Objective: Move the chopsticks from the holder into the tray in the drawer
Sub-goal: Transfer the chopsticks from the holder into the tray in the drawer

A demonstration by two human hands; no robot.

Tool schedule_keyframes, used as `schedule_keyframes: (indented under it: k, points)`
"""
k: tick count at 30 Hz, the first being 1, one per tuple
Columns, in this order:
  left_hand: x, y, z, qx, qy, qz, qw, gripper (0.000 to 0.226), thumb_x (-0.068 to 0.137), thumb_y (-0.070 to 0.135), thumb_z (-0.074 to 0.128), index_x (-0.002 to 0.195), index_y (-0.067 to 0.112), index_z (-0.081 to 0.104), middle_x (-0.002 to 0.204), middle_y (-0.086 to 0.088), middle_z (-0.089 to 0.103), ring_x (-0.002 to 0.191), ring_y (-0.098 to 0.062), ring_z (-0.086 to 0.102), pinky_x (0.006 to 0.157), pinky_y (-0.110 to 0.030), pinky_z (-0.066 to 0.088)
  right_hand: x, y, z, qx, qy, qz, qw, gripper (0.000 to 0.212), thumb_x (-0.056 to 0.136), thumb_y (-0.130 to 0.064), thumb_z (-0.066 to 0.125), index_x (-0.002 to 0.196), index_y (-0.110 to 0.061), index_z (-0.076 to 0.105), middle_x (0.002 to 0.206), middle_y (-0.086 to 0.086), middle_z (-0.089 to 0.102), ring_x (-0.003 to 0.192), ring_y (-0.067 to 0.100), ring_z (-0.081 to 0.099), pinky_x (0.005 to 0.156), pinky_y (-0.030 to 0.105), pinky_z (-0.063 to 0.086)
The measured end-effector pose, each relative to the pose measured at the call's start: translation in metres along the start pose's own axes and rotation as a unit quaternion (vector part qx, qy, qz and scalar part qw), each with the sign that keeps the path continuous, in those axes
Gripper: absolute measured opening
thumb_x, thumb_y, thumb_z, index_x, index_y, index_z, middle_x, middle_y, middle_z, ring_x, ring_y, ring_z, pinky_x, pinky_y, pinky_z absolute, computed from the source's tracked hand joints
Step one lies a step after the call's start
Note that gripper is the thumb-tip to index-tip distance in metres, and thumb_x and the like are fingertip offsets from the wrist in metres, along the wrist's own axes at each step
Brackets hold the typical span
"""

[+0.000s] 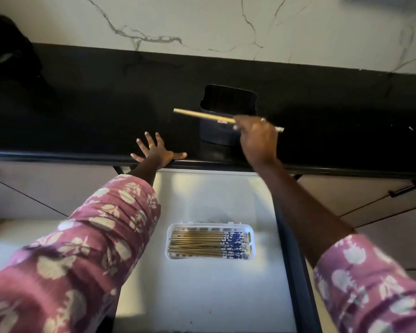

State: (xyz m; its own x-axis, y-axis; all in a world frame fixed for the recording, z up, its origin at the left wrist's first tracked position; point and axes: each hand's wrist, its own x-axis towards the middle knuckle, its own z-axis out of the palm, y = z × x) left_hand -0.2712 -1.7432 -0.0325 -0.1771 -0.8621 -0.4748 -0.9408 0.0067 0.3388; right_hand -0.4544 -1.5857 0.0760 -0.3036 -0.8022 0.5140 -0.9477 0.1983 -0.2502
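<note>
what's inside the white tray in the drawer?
The white tray holds a flat bundle of chopsticks, blue-patterned ends to the right. The top layer covers anything beneath, so a count isn't possible.

You have the holder [227, 116] near the counter's [82, 104] front edge; below, the tray [210, 257] lies in the drawer [202, 200].

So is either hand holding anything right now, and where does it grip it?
The right hand holds a chopstick near its patterned end, which pokes out past the fingers. The left hand holds nothing; it rests spread on the black counter edge.
</note>
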Motion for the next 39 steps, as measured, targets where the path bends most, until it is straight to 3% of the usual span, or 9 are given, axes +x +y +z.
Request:
schedule_keyframes:
  k: [3,6,8,11,15,18,23,31,39]
  points:
    - [0.002,-0.001,0.002,0.004,0.007,0.001,1.000,0.125,0.059,0.080,0.059,0.150,0.026,-0.008,0.158,-0.002,-0.022,0.143,-0.035,-0.022,0.107,-0.068,-0.006,-0.057,-0.007,0.025,0.067,0.033,-0.026,0.997,0.028,0.068,0.009,0.064,0.087,-0.007,0.077,0.077,0.008,0.078,0.071,0.026,0.074,0.059,0.030,0.058]
    - [0.005,-0.002,0.003,0.006,0.011,0.000,1.000,0.126,0.059,0.081,0.058,0.149,0.025,-0.009,0.157,-0.003,-0.023,0.143,-0.035,-0.022,0.107,-0.068,-0.006,-0.108,-0.006,0.048,0.071,-0.012,0.000,0.997,0.032,0.057,0.012,0.075,0.080,-0.010,0.078,0.069,0.003,0.078,0.061,0.021,0.074,0.051,0.025,0.056]
    - [0.006,-0.002,0.004,0.004,0.014,-0.002,1.000,0.126,0.058,0.081,0.058,0.149,0.025,-0.009,0.157,-0.002,-0.023,0.143,-0.035,-0.023,0.107,-0.068,-0.007,-0.138,-0.003,0.061,0.076,-0.109,0.032,0.991,0.034,0.064,0.011,0.071,0.088,-0.013,0.078,0.078,0.001,0.079,0.071,0.021,0.074,0.058,0.027,0.057]
    - [0.008,-0.002,0.005,0.003,0.018,-0.005,1.000,0.126,0.058,0.080,0.059,0.149,0.026,-0.009,0.157,-0.002,-0.023,0.142,-0.035,-0.024,0.106,-0.068,-0.008,-0.178,0.005,0.078,0.084,-0.276,0.088,0.953,0.035,0.079,0.000,0.054,0.102,-0.019,0.072,0.098,0.000,0.077,0.096,0.024,0.069,0.076,0.031,0.053]
    - [0.011,-0.001,0.006,0.000,0.024,-0.004,1.000,0.125,0.060,0.078,0.060,0.149,0.025,-0.008,0.157,-0.002,-0.023,0.142,-0.035,-0.024,0.106,-0.069,-0.008,-0.210,0.012,0.091,0.036,-0.389,0.069,0.918,0.025,0.083,-0.017,0.046,0.093,-0.020,0.068,0.098,-0.001,0.074,0.098,0.023,0.066,0.072,0.027,0.045]
    - [0.013,-0.001,0.007,-0.003,0.027,-0.005,1.000,0.124,0.061,0.076,0.061,0.149,0.025,-0.008,0.157,-0.002,-0.023,0.142,-0.035,-0.025,0.105,-0.069,-0.008,-0.223,0.013,0.100,0.009,-0.450,0.054,0.891,0.022,0.085,-0.015,0.045,0.088,-0.015,0.067,0.097,0.004,0.073,0.098,0.022,0.065,0.065,0.027,0.040]
    - [0.013,0.000,0.008,-0.006,0.030,-0.006,1.000,0.123,0.062,0.074,0.063,0.149,0.025,-0.008,0.157,-0.002,-0.023,0.142,-0.035,-0.025,0.105,-0.069,-0.008,-0.232,0.009,0.113,-0.006,-0.473,0.028,0.881,0.020,0.086,-0.009,0.049,0.091,-0.010,0.069,0.103,0.012,0.071,0.103,0.027,0.064,0.078,0.032,0.051]
    - [0.015,0.001,0.010,-0.014,0.040,-0.006,0.999,0.122,0.062,0.071,0.065,0.150,0.025,-0.007,0.157,-0.002,-0.023,0.142,-0.035,-0.025,0.105,-0.069,-0.008,-0.235,-0.002,0.127,0.014,-0.465,-0.015,0.885,0.027,0.090,-0.008,0.041,0.102,-0.009,0.065,0.114,0.012,0.065,0.110,0.028,0.060,0.086,0.036,0.051]
    - [0.004,-0.003,0.009,-0.014,0.053,0.019,0.998,0.117,0.067,0.074,0.059,0.150,0.023,-0.006,0.158,-0.003,-0.020,0.143,-0.033,-0.022,0.107,-0.067,-0.009,-0.239,-0.001,0.124,0.052,-0.465,0.023,0.884,0.031,0.096,-0.016,0.036,0.106,-0.013,0.065,0.121,0.006,0.063,0.116,0.023,0.055,0.094,0.033,0.046]
